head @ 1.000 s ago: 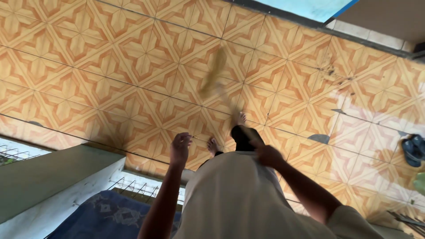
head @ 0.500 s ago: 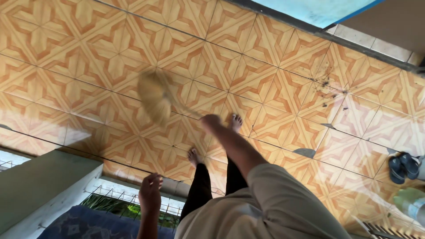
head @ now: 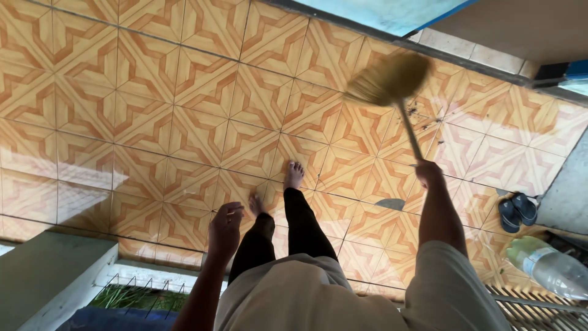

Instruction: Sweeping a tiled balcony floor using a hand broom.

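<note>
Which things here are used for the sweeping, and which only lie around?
In use:
- broom, held in right hand
- tiled floor
- dirt specks near the broom head

Lying about:
- dark sandals
- plastic bottle
- left hand, empty

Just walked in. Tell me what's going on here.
A barefoot person stands on an orange-and-cream patterned tile floor, seen from above. Their right hand grips the thin handle of a straw-coloured broom, whose blurred brush head is near some dark bits of debris by the far wall. Their left hand hangs empty with fingers loosely curled. A pair of dark sandals and a clear plastic bottle lie at the right.
</note>
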